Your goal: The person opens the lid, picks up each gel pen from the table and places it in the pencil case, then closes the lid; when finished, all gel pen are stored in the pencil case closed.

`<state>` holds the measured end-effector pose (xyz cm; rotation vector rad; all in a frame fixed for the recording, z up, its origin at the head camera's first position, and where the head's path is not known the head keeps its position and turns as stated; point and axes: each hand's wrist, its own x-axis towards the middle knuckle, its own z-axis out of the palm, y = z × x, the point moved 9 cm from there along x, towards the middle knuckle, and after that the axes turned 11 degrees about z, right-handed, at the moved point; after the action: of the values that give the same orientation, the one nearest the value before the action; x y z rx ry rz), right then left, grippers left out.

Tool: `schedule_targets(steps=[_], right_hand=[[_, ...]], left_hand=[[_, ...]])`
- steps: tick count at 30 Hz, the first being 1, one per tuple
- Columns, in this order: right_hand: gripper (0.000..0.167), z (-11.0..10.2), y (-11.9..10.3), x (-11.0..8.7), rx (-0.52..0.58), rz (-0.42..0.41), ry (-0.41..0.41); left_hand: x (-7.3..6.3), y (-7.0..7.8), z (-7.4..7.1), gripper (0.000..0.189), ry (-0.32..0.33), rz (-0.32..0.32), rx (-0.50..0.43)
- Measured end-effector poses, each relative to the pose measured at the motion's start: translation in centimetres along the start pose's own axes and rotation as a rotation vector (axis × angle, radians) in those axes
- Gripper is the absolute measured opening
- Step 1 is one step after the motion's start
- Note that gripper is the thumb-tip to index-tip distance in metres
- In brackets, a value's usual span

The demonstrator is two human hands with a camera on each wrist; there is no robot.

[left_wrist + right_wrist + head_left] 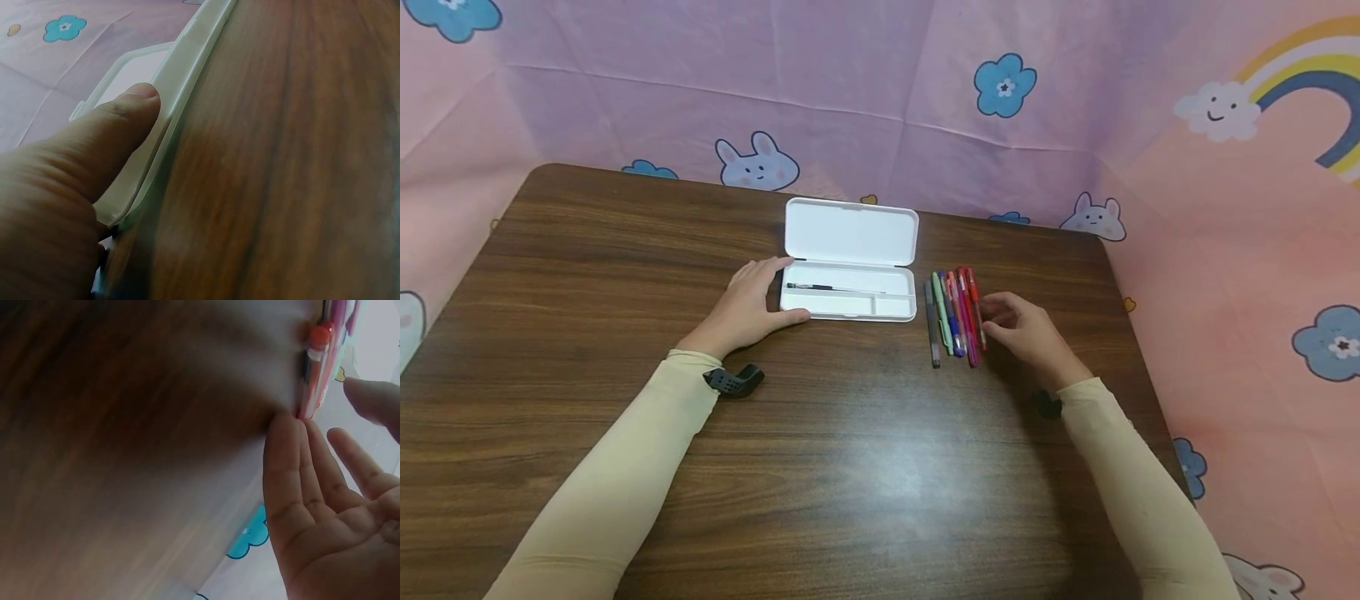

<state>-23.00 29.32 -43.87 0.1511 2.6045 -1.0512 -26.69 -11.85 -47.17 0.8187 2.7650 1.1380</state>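
A white pencil case (pixel 895 307) lies on the table with its lid (pixel 852 233) raised at the back. Inside, in the long rear compartment, is a slim dark pen (pixel 816 287). My left hand (pixel 741 304) holds the case by its left end, thumb at the front wall and forefinger at the rear corner. Right of the case several pens lie side by side, among them a grey pen (pixel 932 325), a green pen (pixel 942 312) and a red pen (pixel 976 304). Fingertips of my right hand (pixel 1022 329) are right at the red pen (pixel 315 369), its thumb held apart from the fingers.
The brown wooden table (pixel 820 467) extends around the case and pens. A patterned cloth (pixel 865 100) hangs behind its far edge and along the right side. Each wrist wears a black strap device (pixel 733 381).
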Motion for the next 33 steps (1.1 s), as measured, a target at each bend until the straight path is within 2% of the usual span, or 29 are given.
schedule_targets(steps=[9, 17, 25, 33], right_hand=[[0.04, 0.41, -0.37, 0.09, -0.083, -0.013, 0.05], [0.038, 0.58, -0.67, 0.14, -0.122, -0.015, 0.059], [0.038, 0.65, -0.91, 0.13, -0.166, -0.033, 0.073], [0.039, 0.33, -0.33, 0.12, -0.136, -0.009, 0.08]], left_hand=[[0.1, -0.2, 0.06, 0.1, 0.001, 0.004, 0.006], [-0.05, -0.3, 0.08, 0.101, -0.014, -0.015, 0.005], [-0.03, -0.01, -0.01, 0.1, -0.006, 0.002, 0.005], [-0.04, 0.26, -0.09, 0.098, -0.007, 0.004, 0.006]])
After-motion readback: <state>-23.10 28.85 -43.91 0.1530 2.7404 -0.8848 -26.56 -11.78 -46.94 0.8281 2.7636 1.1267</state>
